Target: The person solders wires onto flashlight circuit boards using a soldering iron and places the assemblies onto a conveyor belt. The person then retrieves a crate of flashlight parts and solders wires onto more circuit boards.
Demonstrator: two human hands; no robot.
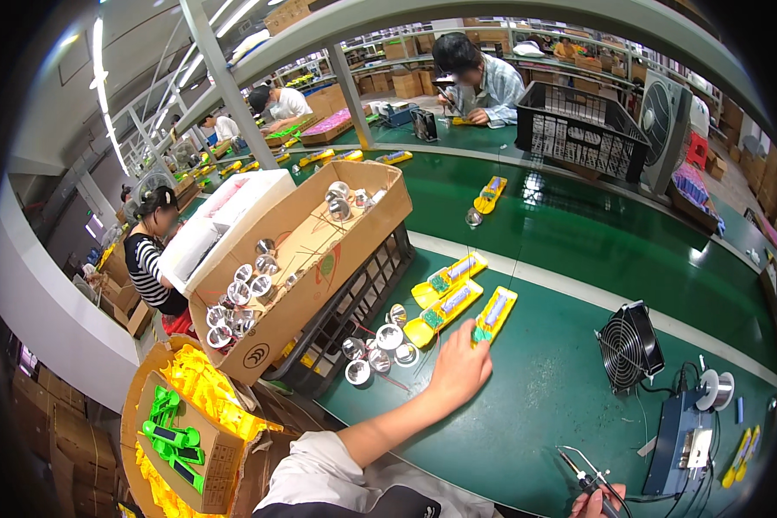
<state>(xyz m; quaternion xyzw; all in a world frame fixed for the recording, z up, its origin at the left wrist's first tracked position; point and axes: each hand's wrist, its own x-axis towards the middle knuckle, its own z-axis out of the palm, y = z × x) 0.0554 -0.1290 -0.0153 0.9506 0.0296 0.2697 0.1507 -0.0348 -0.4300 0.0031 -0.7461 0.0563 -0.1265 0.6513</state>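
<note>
Landmark: black bench fan (630,347). Nearest, on the near side of the fan: right hand (597,502), partly cut by the lower edge, fingers curled around the handle of a soldering iron (582,477). Blue soldering station (667,436) stands right of the fan and nearer, solder spool (716,390) beside it. Left of the fan: left hand (460,369), fingers bent and close together, fingertips at the near end of a yellow case (497,312) with a cylindrical cell; cannot tell whether they pinch or only press. The case lies on the green bench, two more yellow cases (445,312) just left of it. Further left of the fan: loose silver reflectors (390,336), then a cardboard box (319,289) of the same. Beyond the fan: green belt (578,207) carrying another yellow case (490,195); farther, a co-worker (495,86) seated by a black crate (578,138).
</note>
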